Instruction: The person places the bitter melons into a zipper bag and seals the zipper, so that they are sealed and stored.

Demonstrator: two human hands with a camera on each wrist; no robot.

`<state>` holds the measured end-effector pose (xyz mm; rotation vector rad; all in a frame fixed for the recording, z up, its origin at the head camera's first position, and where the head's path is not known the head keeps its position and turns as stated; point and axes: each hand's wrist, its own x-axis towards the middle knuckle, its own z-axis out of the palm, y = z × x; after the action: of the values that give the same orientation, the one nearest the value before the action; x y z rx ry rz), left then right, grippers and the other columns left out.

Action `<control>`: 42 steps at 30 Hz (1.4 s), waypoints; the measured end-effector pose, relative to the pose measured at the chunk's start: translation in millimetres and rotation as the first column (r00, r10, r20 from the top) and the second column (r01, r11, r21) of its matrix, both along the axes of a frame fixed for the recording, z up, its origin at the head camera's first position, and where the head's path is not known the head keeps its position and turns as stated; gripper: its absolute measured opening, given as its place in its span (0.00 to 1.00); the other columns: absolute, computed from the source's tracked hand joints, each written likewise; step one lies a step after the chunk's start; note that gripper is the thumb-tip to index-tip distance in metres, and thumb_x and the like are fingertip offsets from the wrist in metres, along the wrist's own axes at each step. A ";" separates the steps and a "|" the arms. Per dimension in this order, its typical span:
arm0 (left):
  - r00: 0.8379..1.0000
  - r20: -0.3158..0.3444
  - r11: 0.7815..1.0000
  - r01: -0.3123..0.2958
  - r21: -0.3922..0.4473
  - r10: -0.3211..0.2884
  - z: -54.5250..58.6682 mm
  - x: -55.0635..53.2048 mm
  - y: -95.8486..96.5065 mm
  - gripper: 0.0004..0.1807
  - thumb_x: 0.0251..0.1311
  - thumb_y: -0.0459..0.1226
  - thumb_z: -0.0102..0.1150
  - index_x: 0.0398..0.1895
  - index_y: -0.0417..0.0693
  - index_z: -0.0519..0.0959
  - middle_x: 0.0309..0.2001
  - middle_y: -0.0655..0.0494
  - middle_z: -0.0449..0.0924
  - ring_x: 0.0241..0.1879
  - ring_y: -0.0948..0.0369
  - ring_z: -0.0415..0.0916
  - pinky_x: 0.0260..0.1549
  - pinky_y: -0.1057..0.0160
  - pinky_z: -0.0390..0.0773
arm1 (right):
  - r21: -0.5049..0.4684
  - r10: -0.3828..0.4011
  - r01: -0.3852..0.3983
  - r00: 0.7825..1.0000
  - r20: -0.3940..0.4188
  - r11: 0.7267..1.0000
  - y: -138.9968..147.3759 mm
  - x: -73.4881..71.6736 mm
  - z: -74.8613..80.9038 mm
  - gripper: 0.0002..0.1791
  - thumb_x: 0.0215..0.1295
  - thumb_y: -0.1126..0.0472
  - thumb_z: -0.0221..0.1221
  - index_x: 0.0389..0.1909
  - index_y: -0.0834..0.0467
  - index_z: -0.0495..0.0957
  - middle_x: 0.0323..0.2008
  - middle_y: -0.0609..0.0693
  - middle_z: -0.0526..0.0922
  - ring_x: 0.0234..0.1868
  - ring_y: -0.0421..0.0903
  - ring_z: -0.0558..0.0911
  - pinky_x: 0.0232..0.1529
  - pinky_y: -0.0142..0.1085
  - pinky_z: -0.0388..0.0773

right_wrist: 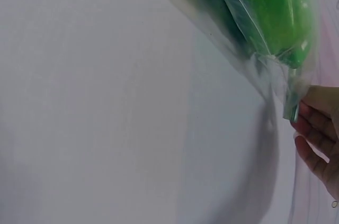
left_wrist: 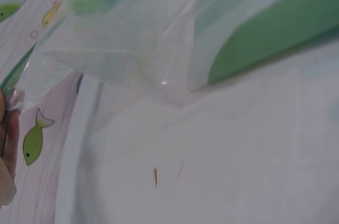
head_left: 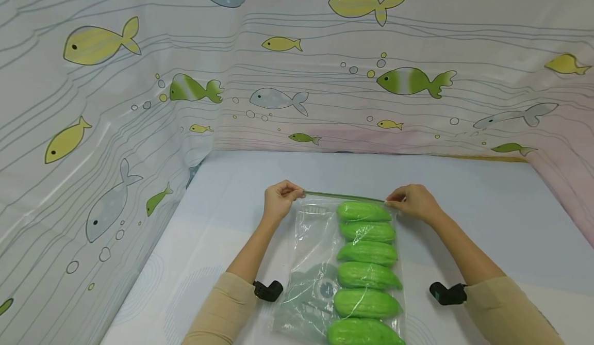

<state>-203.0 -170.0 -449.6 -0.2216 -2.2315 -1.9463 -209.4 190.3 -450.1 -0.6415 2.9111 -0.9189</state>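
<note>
A clear plastic bag (head_left: 315,247) with a green strip (head_left: 343,196) along its top edge hangs between my two hands. Inside, several plump green gourd-like pieces (head_left: 366,252) are stacked in a column on the right side, while the left side is flat and see-through. My left hand (head_left: 282,199) pinches the top left corner at the strip's end. At the opposite corner, my right hand (head_left: 415,203) pinches the other end between thumb and fingers. The right wrist view shows the strip's tip (right_wrist: 291,108) poking out by the fingers. In the left wrist view, only part of the left hand (left_wrist: 9,144) shows.
A pale table cover (head_left: 223,190) with faint blue patterns lies beneath. Behind and at the sides stands a fish-print curtain (head_left: 278,71). Black devices, a left one (head_left: 269,291) and a right one (head_left: 447,293), are worn at the sleeve ends.
</note>
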 end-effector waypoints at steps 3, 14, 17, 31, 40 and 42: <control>1.000 -0.004 1.000 0.009 -0.017 -0.009 5.5 2.8 -0.2 0.08 0.53 0.22 0.63 0.23 0.41 0.82 0.31 0.36 0.83 0.32 0.45 0.83 0.37 0.61 0.84 | 0.000 -0.002 0.002 1.000 0.007 1.000 1.0 0.6 1.5 0.08 0.60 0.60 0.66 0.35 0.61 0.86 0.32 0.53 0.87 0.32 0.49 0.82 0.34 0.42 0.80; 0.999 -0.032 1.000 0.005 -0.025 -0.006 28.3 16.8 2.2 0.09 0.53 0.21 0.63 0.23 0.41 0.82 0.29 0.35 0.83 0.31 0.45 0.83 0.37 0.56 0.84 | 0.003 -0.018 0.018 1.000 0.009 1.000 5.3 0.9 -0.4 0.08 0.60 0.60 0.65 0.35 0.62 0.86 0.32 0.53 0.87 0.32 0.49 0.82 0.35 0.44 0.80; 1.000 -0.025 1.000 0.002 -0.013 -0.002 26.9 15.9 0.9 0.08 0.53 0.21 0.63 0.23 0.40 0.82 0.29 0.35 0.83 0.32 0.42 0.83 0.38 0.51 0.83 | 0.002 -0.014 0.014 1.000 0.009 1.000 8.0 1.2 -1.3 0.09 0.60 0.60 0.65 0.35 0.62 0.86 0.31 0.53 0.86 0.32 0.49 0.82 0.33 0.44 0.80; 1.000 0.002 0.999 0.011 -0.034 -0.011 14.6 9.3 -3.7 0.08 0.55 0.27 0.65 0.30 0.25 0.79 0.31 0.34 0.83 0.33 0.44 0.83 0.41 0.43 0.80 | 0.009 -0.021 0.021 0.999 0.029 1.000 9.9 1.9 -4.3 0.09 0.61 0.60 0.64 0.36 0.63 0.85 0.31 0.53 0.86 0.32 0.49 0.83 0.35 0.45 0.81; 1.000 0.005 0.999 -0.010 -0.043 0.010 -4.7 -2.7 -1.6 0.09 0.56 0.30 0.65 0.34 0.28 0.80 0.33 0.39 0.84 0.33 0.52 0.84 0.40 0.57 0.83 | 0.024 -0.052 0.051 0.998 0.027 0.998 11.0 2.0 -8.0 0.10 0.61 0.60 0.63 0.36 0.63 0.85 0.29 0.50 0.85 0.32 0.48 0.82 0.35 0.45 0.80; 1.000 0.006 0.999 0.000 -0.046 0.000 -5.3 -2.2 -0.8 0.09 0.57 0.31 0.64 0.36 0.30 0.81 0.34 0.41 0.84 0.34 0.54 0.84 0.41 0.61 0.83 | 0.017 -0.061 0.061 0.998 0.026 0.998 11.1 2.3 -9.7 0.10 0.62 0.60 0.63 0.36 0.63 0.85 0.29 0.50 0.85 0.31 0.48 0.81 0.35 0.46 0.79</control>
<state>-205.2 -170.8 -454.9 -0.2224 -2.2817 -1.8991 -207.1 201.5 -459.8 -0.5379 2.9267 -0.9008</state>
